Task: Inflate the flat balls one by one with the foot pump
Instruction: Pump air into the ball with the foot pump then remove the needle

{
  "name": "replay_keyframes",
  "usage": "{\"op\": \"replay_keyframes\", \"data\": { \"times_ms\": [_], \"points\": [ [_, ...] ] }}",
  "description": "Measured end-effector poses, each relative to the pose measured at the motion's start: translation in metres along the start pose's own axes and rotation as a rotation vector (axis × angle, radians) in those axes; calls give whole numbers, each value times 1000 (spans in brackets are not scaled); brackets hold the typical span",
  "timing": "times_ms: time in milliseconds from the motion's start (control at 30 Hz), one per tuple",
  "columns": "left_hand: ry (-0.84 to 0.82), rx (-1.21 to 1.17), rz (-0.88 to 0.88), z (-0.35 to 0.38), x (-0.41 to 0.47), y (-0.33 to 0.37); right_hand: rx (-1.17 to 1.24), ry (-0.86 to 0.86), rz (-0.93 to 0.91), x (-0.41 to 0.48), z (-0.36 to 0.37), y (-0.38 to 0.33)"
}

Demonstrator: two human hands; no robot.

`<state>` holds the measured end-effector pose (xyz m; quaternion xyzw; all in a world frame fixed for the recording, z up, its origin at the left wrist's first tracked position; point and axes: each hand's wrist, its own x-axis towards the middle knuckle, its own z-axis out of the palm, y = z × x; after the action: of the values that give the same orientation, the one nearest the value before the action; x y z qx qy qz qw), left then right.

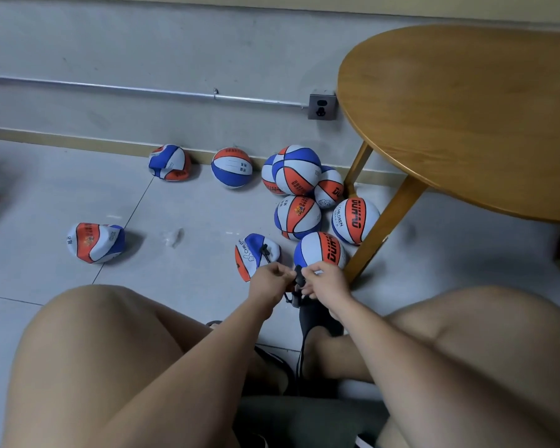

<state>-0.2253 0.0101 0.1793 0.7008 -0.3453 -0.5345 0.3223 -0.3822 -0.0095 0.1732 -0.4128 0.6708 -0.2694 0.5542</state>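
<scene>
Orange, white and blue balls lie on the tiled floor. A flat ball (254, 253) sits just in front of my hands with a black hose end (265, 250) lying on it. My left hand (269, 281) and my right hand (325, 281) both pinch a small black hose fitting (299, 276) between them. Below it, partly hidden by my right hand, the black foot pump (314, 315) stands under my right foot. Two more flat balls lie at the left (94, 242) and by the wall (169, 163). Several round, inflated balls (296, 171) are piled near the table leg.
A round wooden table (466, 108) overhangs the right side, its leg (385, 224) slanting down to the floor beside the balls. A wall socket (321, 105) and a conduit (143, 90) run along the grey wall. My bare knees fill the foreground.
</scene>
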Motion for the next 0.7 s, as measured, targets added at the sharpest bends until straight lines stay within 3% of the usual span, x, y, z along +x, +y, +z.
{"op": "replay_keyframes", "data": {
  "times_ms": [700],
  "points": [
    [29,124,-294,41,54,-69,-177,-42,293,63,26,83]
  ]
}}
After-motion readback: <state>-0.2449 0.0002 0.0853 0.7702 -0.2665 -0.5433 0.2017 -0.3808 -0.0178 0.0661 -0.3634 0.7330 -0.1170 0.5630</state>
